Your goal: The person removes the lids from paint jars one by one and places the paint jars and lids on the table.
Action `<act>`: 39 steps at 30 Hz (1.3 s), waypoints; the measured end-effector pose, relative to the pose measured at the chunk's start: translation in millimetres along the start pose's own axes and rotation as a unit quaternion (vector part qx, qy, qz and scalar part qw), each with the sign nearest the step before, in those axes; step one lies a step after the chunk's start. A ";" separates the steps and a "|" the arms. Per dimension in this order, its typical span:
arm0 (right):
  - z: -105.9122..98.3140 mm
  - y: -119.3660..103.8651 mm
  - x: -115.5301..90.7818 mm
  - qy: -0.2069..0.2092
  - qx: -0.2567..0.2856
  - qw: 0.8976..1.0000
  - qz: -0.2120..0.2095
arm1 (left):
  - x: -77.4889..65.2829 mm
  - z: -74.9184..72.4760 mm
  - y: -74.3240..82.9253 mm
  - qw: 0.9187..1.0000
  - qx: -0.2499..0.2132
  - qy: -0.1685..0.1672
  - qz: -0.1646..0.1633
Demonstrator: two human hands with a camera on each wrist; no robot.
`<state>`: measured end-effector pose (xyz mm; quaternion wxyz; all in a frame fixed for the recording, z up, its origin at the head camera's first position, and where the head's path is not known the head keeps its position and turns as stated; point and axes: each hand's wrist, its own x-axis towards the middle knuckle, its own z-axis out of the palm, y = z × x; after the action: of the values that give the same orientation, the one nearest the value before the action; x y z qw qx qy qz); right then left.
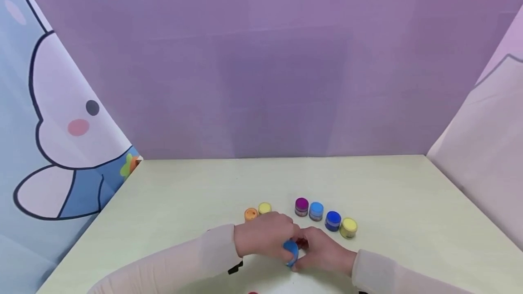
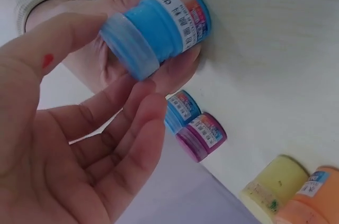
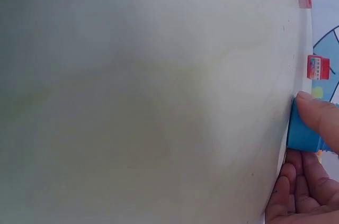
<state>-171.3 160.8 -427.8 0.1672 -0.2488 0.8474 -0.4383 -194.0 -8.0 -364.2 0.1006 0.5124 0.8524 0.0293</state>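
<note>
A light blue paint jar [image 1: 291,252] is held between both hands, near the front of the table. My left hand [image 1: 265,236] pinches its translucent lid [image 2: 130,46] between thumb and fingers. From the other side, my right hand [image 1: 324,251] grips the body of the jar, thumb on one side and fingers on the other. The label on the jar's body shows in the left wrist view. In the right wrist view, part of the blue jar [image 3: 303,128] appears at the right edge. A red mark is on my left hand.
Beyond the hands stand a purple jar [image 1: 301,207], another light blue jar [image 1: 316,211], a dark blue jar [image 1: 333,221] and a yellow jar [image 1: 348,227]. Left of them are an orange jar [image 1: 251,214] and a second yellow jar [image 1: 264,208]. A red jar [image 3: 319,67] is nearer the front edge.
</note>
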 end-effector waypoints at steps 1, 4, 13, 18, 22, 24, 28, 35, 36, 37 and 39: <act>0.0 0.0 0.0 -0.002 0.002 1.000 0.000 | -0.5 -1.0 0.2 1.000 -0.006 0.000 -0.005; 0.0 -0.1 0.3 0.001 0.006 1.000 -0.006 | -2.6 -5.1 1.4 1.000 -0.005 0.003 -0.016; 3.9 -1.2 -0.3 -0.001 0.005 1.000 0.020 | -19.6 -10.7 -0.9 0.999 0.024 -0.010 -0.023; 2.9 -2.6 0.3 0.002 -0.009 0.999 0.034 | -34.1 -16.3 -4.7 0.998 0.014 -0.034 -0.049; 0.9 -3.1 0.0 0.005 -0.011 1.000 0.027 | -45.4 -18.8 -5.8 0.997 0.005 -0.045 -0.060; 0.9 -3.2 -0.8 0.004 -0.008 1.000 0.030 | -51.0 -18.9 -5.7 0.997 0.005 -0.055 -0.062; 0.5 -1.2 -0.5 0.006 -0.011 0.999 0.032 | -61.0 -17.4 -6.6 0.994 -0.004 -0.085 -0.071; 0.8 1.7 1.3 0.008 -0.009 1.000 0.023 | -79.3 -12.6 -5.5 0.986 -0.005 -0.143 -0.081; 0.6 1.4 1.3 0.007 -0.008 1.000 0.023 | -81.7 -11.6 -5.2 0.985 -0.007 -0.152 -0.083; 0.5 1.0 1.2 0.006 -0.007 1.000 0.025 | -83.7 -10.5 -4.8 0.983 -0.011 -0.161 -0.088; 0.1 0.4 0.6 0.004 -0.006 1.000 0.024 | -86.7 -8.0 -4.8 0.978 -0.022 -0.180 -0.098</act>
<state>-171.9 160.6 -428.3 0.1727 -0.2270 0.8564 -0.4305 -160.4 -86.0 -344.9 0.2662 0.4206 0.8656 -0.0545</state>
